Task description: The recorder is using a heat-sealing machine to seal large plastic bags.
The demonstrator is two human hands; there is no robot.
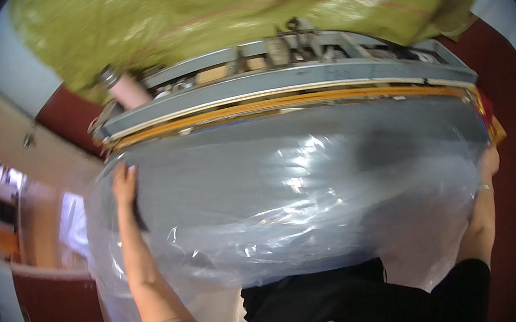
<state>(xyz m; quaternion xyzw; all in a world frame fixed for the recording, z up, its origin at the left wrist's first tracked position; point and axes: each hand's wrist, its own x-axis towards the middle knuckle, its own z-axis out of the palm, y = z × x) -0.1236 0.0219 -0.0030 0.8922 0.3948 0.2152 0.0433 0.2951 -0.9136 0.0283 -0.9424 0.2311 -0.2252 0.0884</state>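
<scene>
A large clear plastic sheet (304,220) lies over a grey flat surface (219,159) and hangs down past its near edge and left side. It is wrinkled and shiny. My left hand (124,184) rests on the sheet near the left end, its fingers stretched away from me. At the far right, my right hand (491,161) is against the right edge of the sheet; its fingers are mostly hidden, so whether they grip the plastic does not show. Both arms are spread wide.
Behind the surface runs a grey metal tray (300,80) with small tools and a pink bottle (125,90) at its left. An orange strip (264,107) lies before it. Yellow-green woven sheeting (239,9) covers the back. A doorway (26,215) opens at the left.
</scene>
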